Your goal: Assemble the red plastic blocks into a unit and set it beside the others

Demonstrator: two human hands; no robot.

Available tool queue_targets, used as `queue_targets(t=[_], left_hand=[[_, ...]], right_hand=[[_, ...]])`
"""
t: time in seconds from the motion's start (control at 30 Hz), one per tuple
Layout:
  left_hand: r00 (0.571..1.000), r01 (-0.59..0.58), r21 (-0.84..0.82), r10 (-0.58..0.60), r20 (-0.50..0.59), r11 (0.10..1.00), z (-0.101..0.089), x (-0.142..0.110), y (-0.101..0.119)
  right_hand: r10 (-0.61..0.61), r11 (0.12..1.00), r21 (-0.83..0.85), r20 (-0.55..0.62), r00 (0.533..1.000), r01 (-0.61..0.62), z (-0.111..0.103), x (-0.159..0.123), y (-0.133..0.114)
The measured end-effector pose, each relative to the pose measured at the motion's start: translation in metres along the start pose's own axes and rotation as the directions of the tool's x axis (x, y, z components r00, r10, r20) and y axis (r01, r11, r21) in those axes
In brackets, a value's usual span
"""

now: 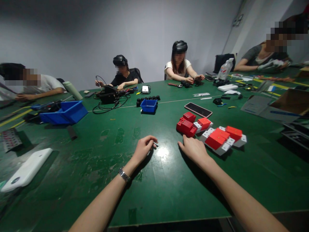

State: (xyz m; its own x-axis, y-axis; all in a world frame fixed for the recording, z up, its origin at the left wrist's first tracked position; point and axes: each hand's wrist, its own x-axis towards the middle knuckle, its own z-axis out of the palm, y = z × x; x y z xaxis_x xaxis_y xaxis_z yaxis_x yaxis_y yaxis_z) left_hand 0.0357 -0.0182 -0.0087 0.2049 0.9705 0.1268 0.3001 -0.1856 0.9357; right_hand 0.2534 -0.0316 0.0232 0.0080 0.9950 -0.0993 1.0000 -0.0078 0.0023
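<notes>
My left hand (145,147) rests over the green table (166,187), its fingers curled toward the thumb. A tiny dark bit shows at these fingertips, too small to name. Palm down, my right hand (194,148) lies with thumb and index finger apart, holding nothing I can see. Just beyond its fingers are dark red plastic blocks (187,127). To its right stand box-shaped electrical modules (218,138) with red middles and white stepped ends. A smaller red-and-white module (204,123) lies between them, and another (235,135) sits at the right end.
A phone (198,110) lies behind the modules. Farther back are a small blue bin (149,105), black parts and cables (108,96). A larger blue bin (64,112) and white power bank (27,169) are left, an open cardboard box (291,103) right. Several people sit around the table.
</notes>
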Motion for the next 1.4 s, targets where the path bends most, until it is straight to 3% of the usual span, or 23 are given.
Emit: queue_targets(t=[1.1, 1.4], left_hand=[[1.000, 0.007, 0.011, -0.007, 0.011, 1.000, 0.000, 0.000, 0.003], [1.000, -0.001, 0.012, 0.001, 0.012, 1.000, 0.000, 0.000, 0.000]], right_hand=[[0.011, 0.998, 0.062, 0.020, 1.000, -0.013, 0.005, 0.009, 0.004], [-0.055, 0.995, 0.079, -0.009, 0.998, 0.055, -0.003, 0.005, 0.012]])
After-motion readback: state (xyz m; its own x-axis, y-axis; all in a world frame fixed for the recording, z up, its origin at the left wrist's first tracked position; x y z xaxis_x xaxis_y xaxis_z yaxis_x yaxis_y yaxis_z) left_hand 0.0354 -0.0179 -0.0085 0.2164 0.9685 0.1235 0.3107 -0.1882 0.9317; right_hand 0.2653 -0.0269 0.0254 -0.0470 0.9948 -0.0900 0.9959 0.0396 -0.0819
